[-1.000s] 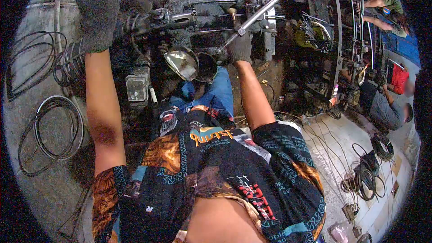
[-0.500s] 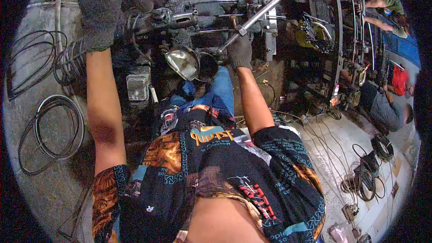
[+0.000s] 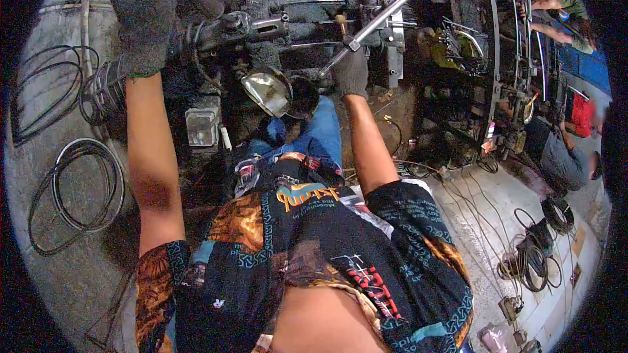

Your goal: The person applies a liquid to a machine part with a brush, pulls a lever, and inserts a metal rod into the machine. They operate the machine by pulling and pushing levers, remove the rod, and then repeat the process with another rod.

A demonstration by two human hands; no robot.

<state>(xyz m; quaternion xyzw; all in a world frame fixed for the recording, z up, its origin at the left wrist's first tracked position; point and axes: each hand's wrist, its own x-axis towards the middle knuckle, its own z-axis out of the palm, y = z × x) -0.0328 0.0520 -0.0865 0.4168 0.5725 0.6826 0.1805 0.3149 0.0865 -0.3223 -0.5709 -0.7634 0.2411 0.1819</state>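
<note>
My left hand (image 3: 145, 29), in a dark knitted glove, reaches over the left end of a greasy machine. Its fingers run up to the top edge of the view, so I cannot see what they do. My right hand (image 3: 353, 75), gloved too, is closed under a long steel bar (image 3: 399, 5) with a nut-like hub (image 3: 354, 44). The bar crosses in front of the glove and hides what the fingers hold. Just above that hand stands a brass-tipped lever (image 3: 340, 19). Left of it lies a slotted metal cylinder (image 3: 268, 25) on the machine.
A shiny metal bowl-like part (image 3: 267, 91) hangs below the machine. Metal rods (image 3: 468, 46) lie in a yellowish container at right. Coiled black cable (image 3: 85, 183) is on the floor at left, with more cable (image 3: 533, 265) at right. Two people (image 3: 559, 10) (image 3: 564, 153) work at far right.
My right hand has shifted very slightly down and right. The brass-tipped lever shows a little higher and more fully. The left hand and the steel bar look nearly unchanged.
</note>
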